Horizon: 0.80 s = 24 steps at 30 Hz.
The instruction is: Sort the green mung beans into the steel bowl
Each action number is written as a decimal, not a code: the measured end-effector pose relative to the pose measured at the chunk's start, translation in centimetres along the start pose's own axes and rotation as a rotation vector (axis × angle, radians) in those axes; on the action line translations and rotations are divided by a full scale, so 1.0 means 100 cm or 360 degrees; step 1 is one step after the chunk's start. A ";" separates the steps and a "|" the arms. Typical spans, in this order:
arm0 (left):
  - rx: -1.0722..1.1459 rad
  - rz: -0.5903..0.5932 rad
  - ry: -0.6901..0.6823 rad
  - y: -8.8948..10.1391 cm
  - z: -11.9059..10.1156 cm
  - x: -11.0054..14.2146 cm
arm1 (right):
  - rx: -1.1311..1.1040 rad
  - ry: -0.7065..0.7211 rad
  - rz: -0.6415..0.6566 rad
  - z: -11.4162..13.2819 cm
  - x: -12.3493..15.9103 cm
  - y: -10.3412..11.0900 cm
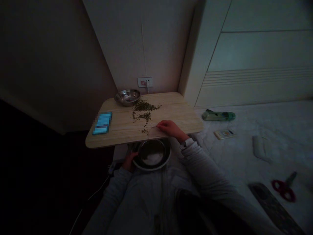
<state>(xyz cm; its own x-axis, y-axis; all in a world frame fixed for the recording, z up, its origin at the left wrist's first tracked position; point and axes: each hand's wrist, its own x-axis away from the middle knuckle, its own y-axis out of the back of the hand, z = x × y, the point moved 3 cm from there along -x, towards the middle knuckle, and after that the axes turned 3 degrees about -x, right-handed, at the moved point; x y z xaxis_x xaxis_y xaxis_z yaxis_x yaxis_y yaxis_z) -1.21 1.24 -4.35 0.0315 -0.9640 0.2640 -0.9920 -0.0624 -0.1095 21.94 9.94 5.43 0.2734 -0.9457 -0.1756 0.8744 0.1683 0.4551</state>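
Note:
My left hand (128,161) grips the left rim of a steel bowl (152,154) held just below the near edge of the wooden table (122,130). White grains lie in the bowl. My right hand (170,127) rests on the table near its front edge, fingers curled over a small patch of pale grains (153,131). A scatter of small dark green beans (144,109) spreads across the tabletop beyond that hand.
A second steel bowl (127,97) sits at the table's back edge under a wall socket (144,82). A phone (103,122) lies on the table's left. On the bed to the right lie a green bottle (218,115), a small box (224,133) and red scissors (283,187).

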 end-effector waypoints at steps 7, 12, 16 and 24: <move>-0.0052 -0.0009 -0.0142 0.001 -0.006 0.002 | -0.0120 -0.0016 0.0165 0.001 0.001 -0.004; -0.0056 -0.0014 -0.0161 0.003 -0.005 -0.001 | -0.0195 -0.0015 0.0013 0.004 0.001 0.001; 0.0078 0.0005 0.0057 -0.002 -0.003 -0.001 | -0.0321 -0.0117 -0.0272 0.004 -0.001 0.004; 0.0008 -0.0010 0.0017 -0.002 -0.004 0.001 | -0.0148 -0.0083 -0.0278 0.007 0.008 -0.009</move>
<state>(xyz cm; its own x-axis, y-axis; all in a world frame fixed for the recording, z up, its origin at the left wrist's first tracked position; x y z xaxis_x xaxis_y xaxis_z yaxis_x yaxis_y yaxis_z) -1.08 1.21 -3.95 0.0364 -0.9607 0.2751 -0.9911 -0.0699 -0.1129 21.11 8.89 5.48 0.0955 -0.9755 -0.1981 0.9406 0.0234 0.3386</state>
